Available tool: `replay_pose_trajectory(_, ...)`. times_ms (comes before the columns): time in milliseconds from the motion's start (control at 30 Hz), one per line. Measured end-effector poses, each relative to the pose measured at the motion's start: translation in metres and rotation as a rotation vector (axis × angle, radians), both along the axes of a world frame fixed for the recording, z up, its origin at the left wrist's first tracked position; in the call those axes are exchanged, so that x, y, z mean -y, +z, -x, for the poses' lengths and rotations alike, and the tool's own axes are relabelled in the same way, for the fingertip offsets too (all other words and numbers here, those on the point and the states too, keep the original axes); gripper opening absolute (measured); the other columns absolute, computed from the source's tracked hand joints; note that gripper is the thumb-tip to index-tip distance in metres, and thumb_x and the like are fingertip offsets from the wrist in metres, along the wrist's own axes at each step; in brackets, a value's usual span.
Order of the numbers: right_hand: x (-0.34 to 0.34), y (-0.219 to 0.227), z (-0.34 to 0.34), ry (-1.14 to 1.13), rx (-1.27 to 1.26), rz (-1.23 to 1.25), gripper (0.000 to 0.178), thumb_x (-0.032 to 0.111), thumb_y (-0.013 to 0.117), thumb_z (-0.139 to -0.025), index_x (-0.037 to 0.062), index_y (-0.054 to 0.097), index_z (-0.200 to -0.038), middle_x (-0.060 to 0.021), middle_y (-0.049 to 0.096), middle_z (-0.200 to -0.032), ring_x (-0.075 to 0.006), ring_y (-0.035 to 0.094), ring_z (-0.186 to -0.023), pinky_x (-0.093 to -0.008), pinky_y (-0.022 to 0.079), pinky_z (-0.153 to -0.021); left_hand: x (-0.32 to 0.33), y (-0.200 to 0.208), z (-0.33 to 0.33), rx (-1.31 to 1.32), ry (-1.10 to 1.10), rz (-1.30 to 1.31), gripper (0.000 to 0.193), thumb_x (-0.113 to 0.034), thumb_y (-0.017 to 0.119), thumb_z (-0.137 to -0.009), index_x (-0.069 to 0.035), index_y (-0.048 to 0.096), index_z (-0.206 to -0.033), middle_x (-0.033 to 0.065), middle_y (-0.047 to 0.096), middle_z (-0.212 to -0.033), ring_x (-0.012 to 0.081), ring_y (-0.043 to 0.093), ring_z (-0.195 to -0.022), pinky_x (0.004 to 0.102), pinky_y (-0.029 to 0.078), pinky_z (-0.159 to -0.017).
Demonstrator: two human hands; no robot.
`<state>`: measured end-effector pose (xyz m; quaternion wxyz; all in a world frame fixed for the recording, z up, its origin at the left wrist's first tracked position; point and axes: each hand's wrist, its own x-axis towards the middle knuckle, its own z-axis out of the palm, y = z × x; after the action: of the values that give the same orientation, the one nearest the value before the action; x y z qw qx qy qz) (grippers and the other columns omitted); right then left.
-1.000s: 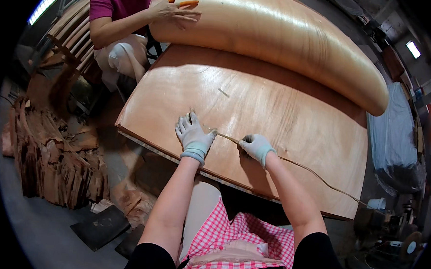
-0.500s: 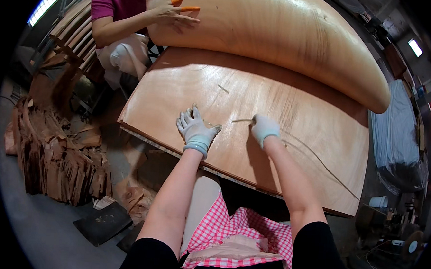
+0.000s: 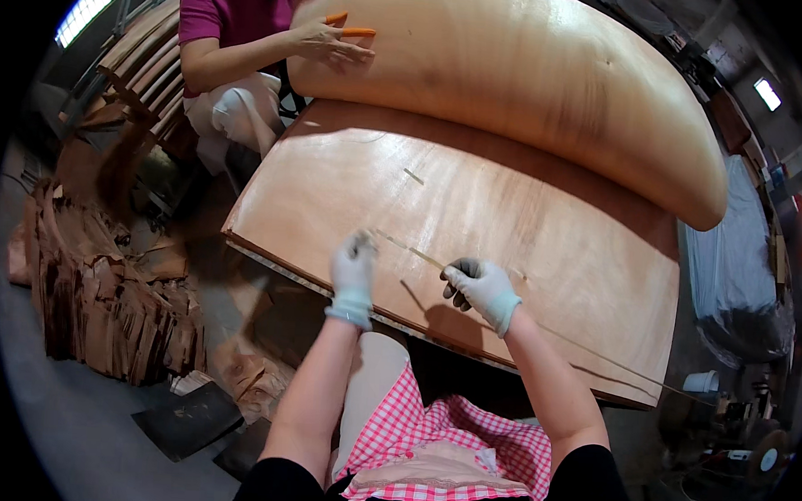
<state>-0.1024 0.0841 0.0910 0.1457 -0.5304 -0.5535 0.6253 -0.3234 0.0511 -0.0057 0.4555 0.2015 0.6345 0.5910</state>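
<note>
A long, thin tan strip point(image 3: 410, 248) stretches between my two gloved hands, above a broad wood veneer sheet point(image 3: 546, 249). My left hand point(image 3: 355, 271) pinches the strip's end near the sheet's front edge. Farther along it, my right hand point(image 3: 485, 291) is closed on the strip, fingers curled. From there the strip trails right, past the sheet's right corner. Both hands are raised a little off the wood, and a shadow falls below the right one. A short strip piece point(image 3: 413, 175) lies on the sheet beyond my hands.
A large veneer sheet point(image 3: 519, 75) curls over at the far side, with another person's hand point(image 3: 334, 47) on it, orange at the fingers. Torn veneer scraps point(image 3: 113, 299) are piled at left. Plastic-wrapped material point(image 3: 736, 259), a white bucket point(image 3: 702, 381) and machinery stand at right.
My left hand has gone from spread on the sheet to pinching the strip's end. My right hand has come left and nearer, and the strip is now lifted and drawn straighter.
</note>
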Motion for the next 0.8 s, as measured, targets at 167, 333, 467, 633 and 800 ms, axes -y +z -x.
replay_pose_trajectory(167,0.014,-0.011,0.004,0.111,0.014,-0.018,0.024,0.023,0.058,-0.094,0.0003,0.066,-0.098,-0.0052,0.067,-0.075,-0.0114,0.060,-0.062,-0.0257,0.049,-0.057,0.042,0.011,-0.047,0.637,-0.085,-0.062,0.020,-0.011,0.067,-0.089,-0.006,0.067,-0.108,0.0027,0.069,-0.089,0.0082,0.056,-0.056,0.0193,0.037,-0.041)
replay_pose_trajectory(333,0.039,-0.010,0.005,0.113,0.047,0.003,0.027,0.023,0.057,-0.094,-0.0002,0.068,-0.102,-0.0080,0.069,-0.078,-0.0146,0.063,-0.069,-0.0284,0.051,-0.062,0.043,0.014,-0.056,0.354,0.161,-0.050,0.012,-0.006,0.071,-0.086,-0.001,0.069,-0.097,0.0015,0.066,-0.075,0.0062,0.051,-0.053,0.0183,0.035,-0.043)
replay_pose_trajectory(467,0.043,-0.027,-0.047,0.254,0.320,-0.207,0.029,0.024,0.059,-0.090,-0.0014,0.068,-0.099,-0.0124,0.070,-0.080,-0.0169,0.065,-0.072,-0.0318,0.051,-0.067,0.039,0.003,-0.017,0.035,0.282,-0.024,0.004,-0.002,0.071,-0.084,-0.002,0.070,-0.088,-0.0002,0.062,-0.070,0.0057,0.050,-0.053,0.0212,0.039,-0.047)
replay_pose_trajectory(633,0.072,-0.030,-0.144,0.185,0.416,-0.198,0.028,0.024,0.060,-0.090,-0.0013,0.068,-0.096,-0.0122,0.069,-0.080,-0.0165,0.063,-0.066,-0.0315,0.050,-0.065,0.035,-0.045,0.141,-0.481,0.457,-0.031,0.013,-0.010,0.072,-0.083,0.003,0.070,-0.081,0.0001,0.061,-0.065,0.0091,0.055,-0.059,0.0295,0.047,-0.056)
replay_pose_trajectory(800,0.090,-0.021,-0.208,-0.053,0.508,-0.049,0.023,0.020,0.062,-0.090,-0.0025,0.068,-0.092,-0.0074,0.067,-0.078,-0.0131,0.060,-0.066,-0.0304,0.049,-0.060,0.034,-0.016,0.231,-0.949,0.501,0.203,0.021,-0.014,0.075,-0.080,0.000,0.072,-0.095,0.0099,0.071,-0.081,0.0159,0.066,-0.073,0.0297,0.052,-0.072)
